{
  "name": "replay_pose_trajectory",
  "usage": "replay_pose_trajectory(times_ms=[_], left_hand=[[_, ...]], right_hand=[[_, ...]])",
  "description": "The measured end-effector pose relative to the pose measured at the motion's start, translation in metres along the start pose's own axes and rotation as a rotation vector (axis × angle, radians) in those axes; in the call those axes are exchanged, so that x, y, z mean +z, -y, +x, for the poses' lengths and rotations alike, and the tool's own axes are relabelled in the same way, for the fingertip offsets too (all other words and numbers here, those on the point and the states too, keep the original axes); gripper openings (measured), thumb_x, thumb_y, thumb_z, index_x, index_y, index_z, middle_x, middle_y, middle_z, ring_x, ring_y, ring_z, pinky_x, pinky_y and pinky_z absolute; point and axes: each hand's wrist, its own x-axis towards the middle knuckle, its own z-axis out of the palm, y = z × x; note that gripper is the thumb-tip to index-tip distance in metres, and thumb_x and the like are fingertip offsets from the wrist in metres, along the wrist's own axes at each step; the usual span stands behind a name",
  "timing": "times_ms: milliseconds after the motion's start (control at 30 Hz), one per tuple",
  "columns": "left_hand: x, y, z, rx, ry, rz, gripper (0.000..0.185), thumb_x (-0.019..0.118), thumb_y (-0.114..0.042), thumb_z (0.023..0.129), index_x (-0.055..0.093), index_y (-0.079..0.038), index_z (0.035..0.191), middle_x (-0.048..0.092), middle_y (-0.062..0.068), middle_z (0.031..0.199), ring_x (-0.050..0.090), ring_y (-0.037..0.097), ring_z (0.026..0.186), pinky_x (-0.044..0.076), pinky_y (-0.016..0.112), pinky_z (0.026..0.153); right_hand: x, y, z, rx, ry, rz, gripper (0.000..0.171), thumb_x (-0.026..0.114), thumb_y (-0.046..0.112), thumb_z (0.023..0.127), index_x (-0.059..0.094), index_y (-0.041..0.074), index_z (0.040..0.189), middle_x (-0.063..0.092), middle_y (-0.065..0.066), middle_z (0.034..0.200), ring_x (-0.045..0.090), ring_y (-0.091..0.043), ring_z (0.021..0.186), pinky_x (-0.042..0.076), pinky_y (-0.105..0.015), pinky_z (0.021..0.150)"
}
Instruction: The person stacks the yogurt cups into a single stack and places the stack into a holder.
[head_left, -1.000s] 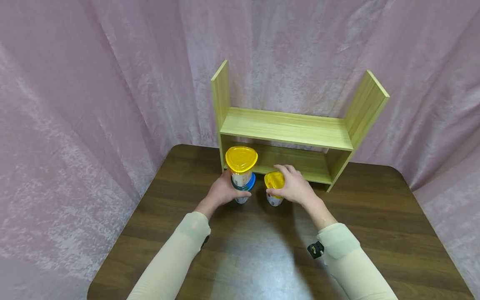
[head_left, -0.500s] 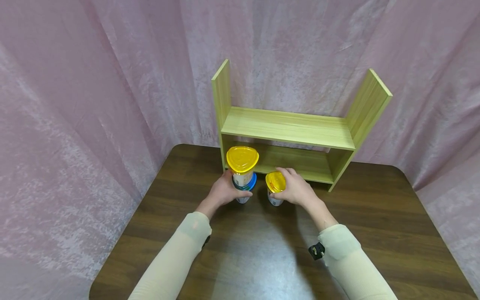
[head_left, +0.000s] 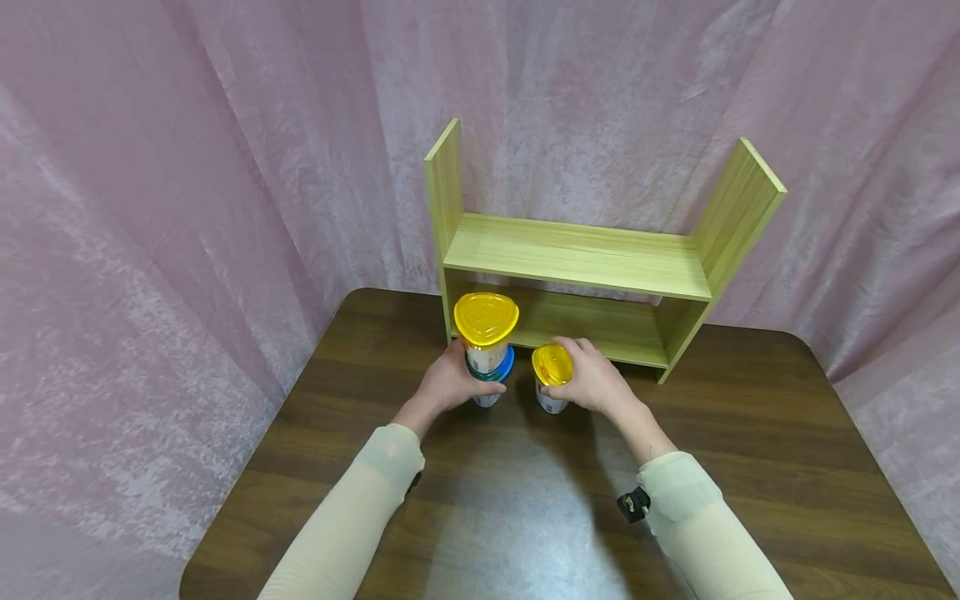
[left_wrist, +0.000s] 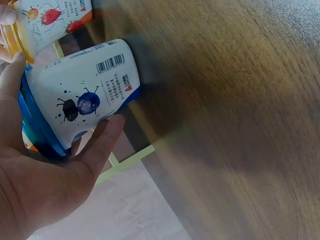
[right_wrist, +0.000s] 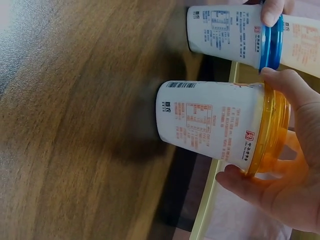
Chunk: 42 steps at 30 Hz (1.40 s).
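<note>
Two lidded cups stand stacked in front of the shelf's left part. The lower cup (left_wrist: pixel 95 90) is white with a blue lid and berry drawings; the upper cup (head_left: pixel 486 318) has a yellow lid. My left hand (head_left: pixel 448 382) grips the stack around the blue lid, thumb at the near side and fingers behind. To the right, a single white cup (right_wrist: pixel 210 125) with a yellow lid stands upright on the table. My right hand (head_left: pixel 596 377) holds it by the lid, thumb on the near side and fingers on the far side.
Just behind the cups stands a light wooden two-tier shelf (head_left: pixel 577 254) with tall side panels. The dark wooden table (head_left: pixel 757 433) reaches back to pink curtains (head_left: pixel 585 100). A small black device (head_left: pixel 633 503) sits on my right wrist.
My right thumb has slid a little to the right along the single cup's lid. The left hand and the stacked cups stay in place; the head view has shifted very slightly.
</note>
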Motion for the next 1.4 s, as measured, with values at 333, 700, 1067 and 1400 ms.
replay_pose_trajectory(times_ms=[333, 700, 1067, 1400], left_hand=[[-0.001, -0.001, 0.0, 0.002, -0.007, 0.012, 0.095, 0.083, -0.056, 0.06, 0.036, -0.021, 0.135, 0.053, -0.001, 0.124, 0.055, 0.019, 0.11, 0.044, 0.044, 0.096], [-0.002, -0.001, -0.001, 0.001, -0.006, -0.005, 0.093, 0.084, -0.053, 0.062, 0.036, -0.021, 0.135, 0.053, -0.001, 0.124, 0.054, 0.019, 0.111, 0.044, 0.044, 0.097], [-0.002, -0.001, -0.002, -0.018, -0.006, -0.016, 0.092, 0.085, -0.051, 0.063, 0.036, -0.022, 0.135, 0.053, -0.001, 0.125, 0.054, 0.02, 0.11, 0.043, 0.045, 0.097], [-0.002, 0.0, -0.002, -0.008, -0.004, -0.03, 0.097, 0.082, -0.06, 0.059, 0.034, -0.023, 0.135, 0.051, -0.003, 0.125, 0.053, 0.019, 0.111, 0.044, 0.046, 0.096]], right_hand=[[-0.001, -0.001, 0.0, 0.005, -0.004, 0.0, 0.089, 0.082, 0.045, 0.068, 0.041, 0.016, 0.141, 0.046, -0.017, 0.13, 0.055, -0.029, 0.097, 0.05, -0.047, 0.082], [-0.007, -0.001, 0.0, -0.015, -0.032, 0.0, 0.086, 0.081, 0.045, 0.069, 0.043, 0.016, 0.139, 0.047, -0.018, 0.128, 0.055, -0.032, 0.099, 0.05, -0.047, 0.08], [-0.016, 0.003, -0.002, 0.0, -0.03, 0.015, 0.086, 0.08, 0.046, 0.07, 0.042, 0.015, 0.14, 0.048, -0.017, 0.125, 0.054, -0.031, 0.098, 0.05, -0.047, 0.081], [-0.031, 0.013, -0.004, -0.023, -0.05, 0.018, 0.087, 0.08, 0.046, 0.07, 0.041, 0.017, 0.141, 0.046, -0.017, 0.128, 0.052, -0.031, 0.101, 0.049, -0.047, 0.083]])
